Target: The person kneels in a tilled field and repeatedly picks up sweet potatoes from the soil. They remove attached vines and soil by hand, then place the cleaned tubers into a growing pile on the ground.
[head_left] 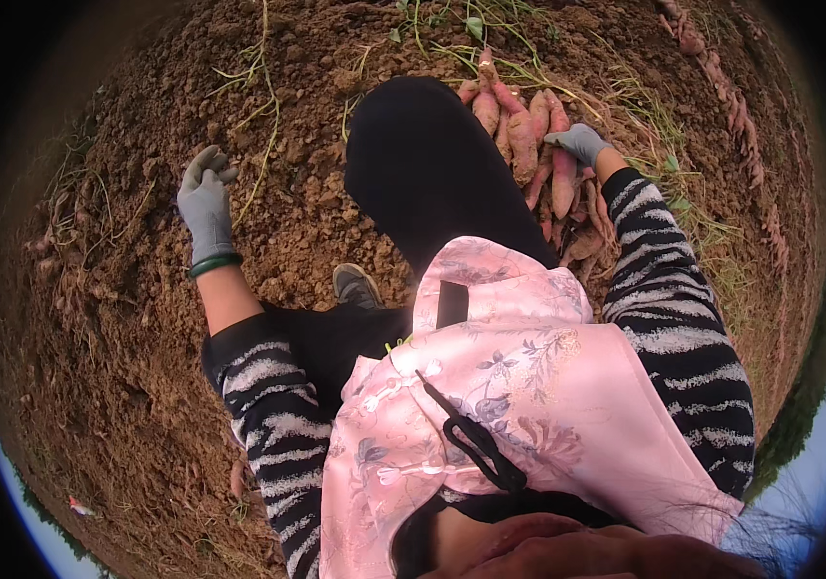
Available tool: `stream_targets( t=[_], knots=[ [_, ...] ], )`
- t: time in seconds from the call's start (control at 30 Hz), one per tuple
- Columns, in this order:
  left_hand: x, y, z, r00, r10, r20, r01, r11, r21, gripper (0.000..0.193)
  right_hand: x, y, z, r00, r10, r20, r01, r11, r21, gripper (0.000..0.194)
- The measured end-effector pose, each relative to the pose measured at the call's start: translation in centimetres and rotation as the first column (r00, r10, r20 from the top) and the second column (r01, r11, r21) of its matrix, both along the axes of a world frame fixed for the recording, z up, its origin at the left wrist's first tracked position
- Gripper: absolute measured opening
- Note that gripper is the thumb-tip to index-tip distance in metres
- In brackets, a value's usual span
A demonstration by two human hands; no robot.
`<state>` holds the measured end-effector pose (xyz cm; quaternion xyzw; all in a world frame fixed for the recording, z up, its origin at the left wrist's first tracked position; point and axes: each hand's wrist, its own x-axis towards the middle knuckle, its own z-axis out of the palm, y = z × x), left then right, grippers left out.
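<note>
A heap of reddish sweet potatoes (521,137) with soil on their skins lies on the ground beside my bent knee. My right hand (581,142), in a grey work glove, lies at the heap's right side, its fingers across the upper end of one long sweet potato (563,184). The underside of that grip is hidden. Out to the left, my left hand (207,199) hovers over bare soil in a matching glove. Its fingers are loosely curled, thumb apart, and nothing shows in them. A dark green bangle (215,265) circles the left wrist.
Cloddy brown soil (304,166) surrounds me. A thin vine stem (273,108) trails between my left hand and my knee (413,123). Green vines (478,29) lie beyond the heap. A row of sweet potatoes (735,101) runs along the far right. My shoe (356,285) rests on the soil.
</note>
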<state>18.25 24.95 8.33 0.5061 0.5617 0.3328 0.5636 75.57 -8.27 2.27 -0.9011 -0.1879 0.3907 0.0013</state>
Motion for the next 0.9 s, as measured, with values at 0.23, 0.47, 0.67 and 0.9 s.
stream_targets(
  t=[0.23,0.47,0.67,0.9],
  knots=[
    [2.6,-1.4,2.7,0.983,-0.067,-0.169,0.054,0.995,-0.08,0.03,2.7,-0.3,0.4,0.903,0.266,0.338,-0.199,0.955,-0.219,0.087],
    [0.8,-1.6,0.0,0.811,-0.163,-0.562,0.177,0.984,-0.029,0.027,-2.0,8.7,7.8,0.768,0.467,0.439,-0.461,0.878,-0.128,0.053],
    [1.4,-2.8,2.7,0.781,-0.103,-0.617,0.173,0.983,0.054,0.044,-4.8,11.7,6.8,0.583,0.504,0.637,-0.693,0.718,0.066,0.033],
    [0.5,0.2,5.9,0.801,-0.141,-0.582,0.187,0.982,0.02,0.042,-8.1,22.0,14.2,0.514,0.528,0.675,-0.789,0.601,0.131,0.047]
  ],
)
